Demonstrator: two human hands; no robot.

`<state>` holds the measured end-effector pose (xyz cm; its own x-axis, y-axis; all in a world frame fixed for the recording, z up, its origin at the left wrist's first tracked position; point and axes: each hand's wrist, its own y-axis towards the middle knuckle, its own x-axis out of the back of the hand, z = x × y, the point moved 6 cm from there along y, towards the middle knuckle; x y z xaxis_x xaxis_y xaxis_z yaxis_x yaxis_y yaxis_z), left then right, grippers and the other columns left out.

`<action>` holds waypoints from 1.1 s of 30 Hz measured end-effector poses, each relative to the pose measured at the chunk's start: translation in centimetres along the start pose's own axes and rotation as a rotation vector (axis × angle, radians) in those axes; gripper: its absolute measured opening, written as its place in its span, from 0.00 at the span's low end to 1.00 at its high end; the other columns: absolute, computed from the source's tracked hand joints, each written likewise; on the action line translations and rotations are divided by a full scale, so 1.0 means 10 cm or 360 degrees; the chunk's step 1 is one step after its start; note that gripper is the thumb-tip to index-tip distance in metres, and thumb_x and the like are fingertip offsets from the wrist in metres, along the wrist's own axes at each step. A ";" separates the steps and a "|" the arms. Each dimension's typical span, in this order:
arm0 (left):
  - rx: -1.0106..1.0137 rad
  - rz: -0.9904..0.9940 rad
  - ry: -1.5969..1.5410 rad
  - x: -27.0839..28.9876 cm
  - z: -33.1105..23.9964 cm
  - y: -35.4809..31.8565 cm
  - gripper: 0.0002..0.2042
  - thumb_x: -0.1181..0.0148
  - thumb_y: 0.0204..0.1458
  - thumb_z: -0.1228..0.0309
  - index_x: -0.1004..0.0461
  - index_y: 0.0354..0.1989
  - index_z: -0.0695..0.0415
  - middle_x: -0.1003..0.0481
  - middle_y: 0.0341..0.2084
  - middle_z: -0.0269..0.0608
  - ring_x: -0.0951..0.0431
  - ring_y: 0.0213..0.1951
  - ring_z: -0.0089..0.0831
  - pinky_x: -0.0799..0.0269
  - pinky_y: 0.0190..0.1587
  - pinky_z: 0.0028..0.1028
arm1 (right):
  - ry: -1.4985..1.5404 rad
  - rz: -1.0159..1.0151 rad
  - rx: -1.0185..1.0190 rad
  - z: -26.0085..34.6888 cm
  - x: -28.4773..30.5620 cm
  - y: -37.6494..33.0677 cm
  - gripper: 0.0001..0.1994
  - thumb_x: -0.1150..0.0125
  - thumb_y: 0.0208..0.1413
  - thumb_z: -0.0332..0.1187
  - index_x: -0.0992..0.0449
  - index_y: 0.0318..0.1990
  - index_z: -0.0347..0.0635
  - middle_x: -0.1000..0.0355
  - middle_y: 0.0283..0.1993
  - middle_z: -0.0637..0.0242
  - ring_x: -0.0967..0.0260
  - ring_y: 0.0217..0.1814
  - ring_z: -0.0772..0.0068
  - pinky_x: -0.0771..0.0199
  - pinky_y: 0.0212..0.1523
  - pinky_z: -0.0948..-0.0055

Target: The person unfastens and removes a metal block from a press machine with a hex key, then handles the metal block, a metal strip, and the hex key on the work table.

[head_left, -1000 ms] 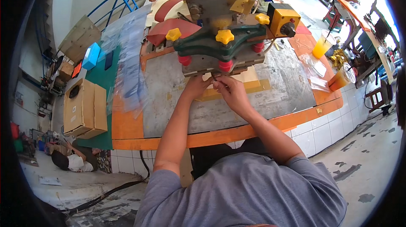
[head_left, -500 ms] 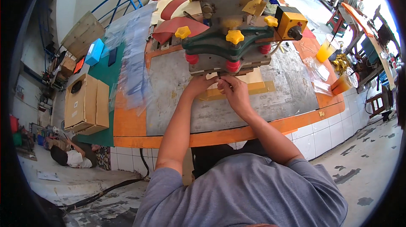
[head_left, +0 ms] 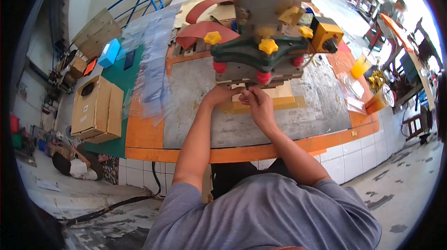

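Both hands meet at the front lower edge of a press head (head_left: 260,77), which has a dark green bracket, yellow star knobs and red feet. My left hand (head_left: 222,95) reaches in from the left, its fingers bent together toward the right hand and partly hidden by the press edge. My right hand (head_left: 258,104) is closed in a pinch beside the left fingertips; what it holds is too small to make out. Under and behind the hands lies a pale board (head_left: 281,90) with a tan strip (head_left: 288,103) along its front, on the grey metal plate (head_left: 279,126).
Clear plastic sheets (head_left: 151,73) and a cardboard box (head_left: 95,108) are on the left. Reddish curved pieces (head_left: 205,33) lie behind. A yellow control box (head_left: 326,35) hangs right of the press; drink cups (head_left: 361,66) stand at the right edge. Other people are farther off.
The view has shifted slightly, so the press and table appear a little to the right and lower. My hands remain together at the press edge, the right fingers curled a bit more.
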<state>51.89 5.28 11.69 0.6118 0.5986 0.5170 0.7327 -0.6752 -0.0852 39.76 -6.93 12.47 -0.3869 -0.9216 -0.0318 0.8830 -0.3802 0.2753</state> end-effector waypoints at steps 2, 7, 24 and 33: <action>0.0052 0.0093 -0.0049 0.03 -0.05 -0.06 0.30 0.34 0.55 0.46 0.25 0.59 0.54 0.22 0.56 0.41 0.24 0.57 0.33 0.30 0.57 0.33 | -0.0045 0.0004 -0.0002 0.00 -0.03 -0.03 0.09 0.45 0.69 0.29 0.25 0.45 0.30 0.21 0.33 0.59 0.21 0.36 0.74 0.19 0.38 0.73; -0.0068 0.0061 -0.0157 -0.04 0.11 0.06 0.28 0.31 0.54 0.50 0.25 0.60 0.52 0.22 0.57 0.39 0.25 0.59 0.33 0.30 0.60 0.33 | -0.0470 -0.0032 0.0218 0.01 0.02 -0.06 0.06 0.45 0.66 0.26 0.25 0.45 0.32 0.22 0.32 0.53 0.21 0.35 0.60 0.23 0.38 0.63; -0.0502 -0.0146 -0.0529 -0.19 0.21 0.09 0.33 0.27 0.47 0.46 0.23 0.58 0.52 0.20 0.52 0.41 0.22 0.52 0.33 0.25 0.53 0.33 | -0.0486 0.0256 -0.0135 -0.07 0.16 -0.04 0.15 0.46 0.71 0.40 0.24 0.42 0.33 0.25 0.31 0.64 0.29 0.32 0.75 0.29 0.34 0.72; -0.0411 -0.0039 -0.0168 -0.18 0.05 0.08 0.29 0.31 0.54 0.47 0.24 0.60 0.51 0.24 0.58 0.42 0.27 0.61 0.40 0.33 0.63 0.36 | -0.0298 0.0357 -0.0193 -0.19 0.21 -0.01 0.15 0.46 0.72 0.40 0.25 0.40 0.35 0.28 0.31 0.70 0.34 0.31 0.80 0.30 0.33 0.76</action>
<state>51.56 3.87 10.26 0.6326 0.6483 0.4237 0.6554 -0.7396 0.1531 39.37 -9.00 10.51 -0.2115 -0.9572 0.1974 0.9726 -0.1863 0.1388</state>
